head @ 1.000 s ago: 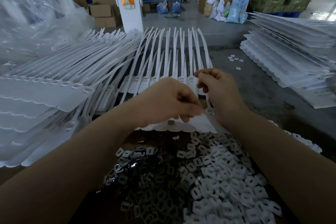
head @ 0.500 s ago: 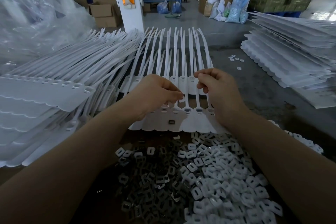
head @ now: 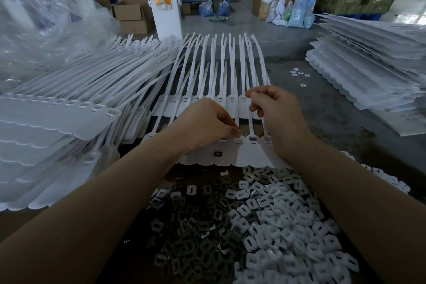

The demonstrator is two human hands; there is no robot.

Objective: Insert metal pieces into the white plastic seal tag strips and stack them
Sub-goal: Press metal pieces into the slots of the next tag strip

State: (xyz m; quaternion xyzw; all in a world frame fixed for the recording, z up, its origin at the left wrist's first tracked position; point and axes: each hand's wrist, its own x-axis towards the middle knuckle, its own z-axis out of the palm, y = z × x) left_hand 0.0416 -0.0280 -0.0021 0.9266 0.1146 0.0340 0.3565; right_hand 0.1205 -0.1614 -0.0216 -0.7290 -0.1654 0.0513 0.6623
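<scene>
Two hands work over one flat white plastic seal tag strip lying beneath them. Left hand presses pinched fingertips onto a slot; right hand, fingers curled closed, pinches one thin white strap.

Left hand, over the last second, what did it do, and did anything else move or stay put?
The left hand drew back off the tag sheet, then moved right again; its fingertips now pinch at a slot near the sheet's right end. The lifted corner of the sheet settled flat. The right hand stayed curled over the strips, and the loose metal pieces and white pieces lie as before.
</scene>
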